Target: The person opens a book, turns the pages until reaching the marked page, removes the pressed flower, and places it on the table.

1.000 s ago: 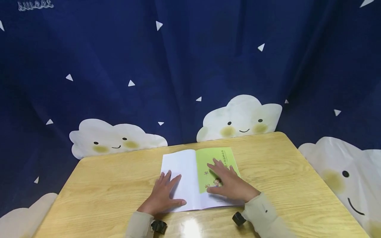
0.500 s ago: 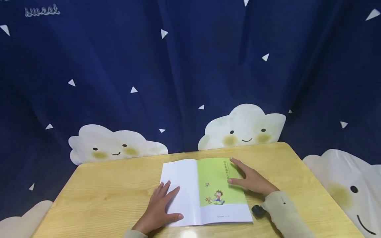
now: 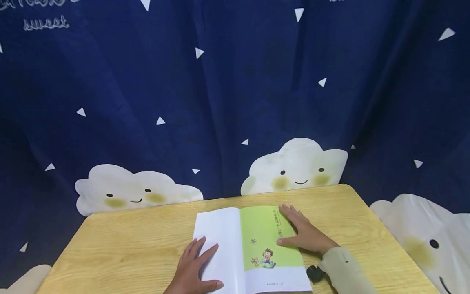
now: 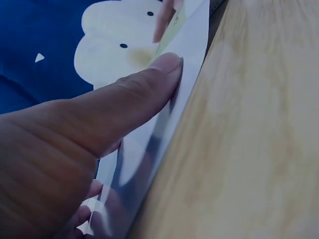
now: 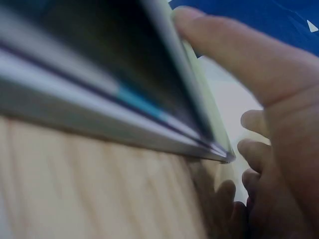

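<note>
An open book lies on the table, its left page blank white. The right page is lime green with vertical Chinese characters and a small cartoon child, above a white strip at the bottom. My left hand rests with fingers spread over the left page's outer edge; in the left wrist view its thumb lies on the white page. At the right page's outer edge is my right hand, fingers extended and thumb over the green. The right wrist view shows the book's page edges close up and blurred, beside that thumb.
The light wooden table extends to both sides of the book. A dark blue curtain with white triangles and smiling clouds hangs right behind it. A small black device sits at the right wrist, by the beige sleeve.
My right hand has moved from the middle of the green page to its right edge, uncovering the cartoon child. The left hand stays on the left page. The head view has tilted upward.
</note>
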A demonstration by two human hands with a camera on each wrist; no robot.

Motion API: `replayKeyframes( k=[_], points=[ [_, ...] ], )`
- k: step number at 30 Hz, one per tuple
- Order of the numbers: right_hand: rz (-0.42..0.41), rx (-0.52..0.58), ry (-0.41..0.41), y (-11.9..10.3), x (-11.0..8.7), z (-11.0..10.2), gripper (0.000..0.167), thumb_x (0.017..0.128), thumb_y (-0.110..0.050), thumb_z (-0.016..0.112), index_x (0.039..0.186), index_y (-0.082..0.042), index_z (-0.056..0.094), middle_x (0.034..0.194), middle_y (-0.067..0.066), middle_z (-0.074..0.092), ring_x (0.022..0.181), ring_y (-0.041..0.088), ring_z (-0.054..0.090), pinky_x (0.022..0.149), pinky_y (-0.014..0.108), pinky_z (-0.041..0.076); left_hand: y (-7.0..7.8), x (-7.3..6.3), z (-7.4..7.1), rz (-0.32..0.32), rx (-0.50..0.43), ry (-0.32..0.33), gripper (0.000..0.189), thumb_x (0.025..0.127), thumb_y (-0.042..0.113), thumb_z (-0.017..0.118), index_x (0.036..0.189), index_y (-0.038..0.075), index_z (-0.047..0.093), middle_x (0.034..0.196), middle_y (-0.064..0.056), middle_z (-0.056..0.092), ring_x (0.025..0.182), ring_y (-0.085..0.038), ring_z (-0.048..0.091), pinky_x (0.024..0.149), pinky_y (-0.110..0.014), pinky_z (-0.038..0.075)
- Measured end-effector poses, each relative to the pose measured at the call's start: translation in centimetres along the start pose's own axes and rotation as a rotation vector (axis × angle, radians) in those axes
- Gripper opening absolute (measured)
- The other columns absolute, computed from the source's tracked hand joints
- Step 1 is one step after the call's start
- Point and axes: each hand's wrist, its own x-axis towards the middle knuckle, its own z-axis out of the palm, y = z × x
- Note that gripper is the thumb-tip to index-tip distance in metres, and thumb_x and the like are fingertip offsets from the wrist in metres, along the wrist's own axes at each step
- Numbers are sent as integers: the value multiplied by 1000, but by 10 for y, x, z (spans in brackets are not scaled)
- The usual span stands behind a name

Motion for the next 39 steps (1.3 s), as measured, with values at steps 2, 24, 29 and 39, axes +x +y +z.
replayKeyframes(
  k=[2, 24, 29, 39],
  points=[
    [0, -35, -24, 1, 1, 2, 108, 71, -62, 75, 155, -19, 23, 161, 6, 13, 147, 33, 3, 116, 56, 3, -2, -2, 2, -14, 0, 7, 89, 63, 72, 73, 140, 32, 52, 151, -15, 34, 137, -46, 23, 101, -72, 26],
    [-14, -87, -60, 4, -5, 6, 107, 72, -62, 74, 154, -12, 25, 161, 8, 14, 147, 37, 2, 115, 58, 1, -2, -13, 15, 49, 17, 161, 75, 69, 65, 74, 134, 29, 59, 147, -14, 41, 137, -41, 31, 103, -64, 27],
    [29, -105, -56, -1, 0, 3, 112, 70, -65, 74, 155, -15, 21, 161, 8, 12, 147, 37, 2, 114, 60, 4, -2, -10, 12, 97, 22, 205, 75, 70, 62, 75, 133, 25, 60, 146, -17, 42, 135, -42, 34, 101, -65, 29],
    [116, -132, -58, -4, 4, -1, 118, 66, -69, 74, 156, -21, 15, 160, 18, 7, 145, 44, 2, 112, 65, 8, -2, -4, 7, 95, -5, 190, 75, 71, 60, 75, 135, 25, 59, 148, -16, 40, 138, -40, 30, 105, -64, 25]
  ],
)
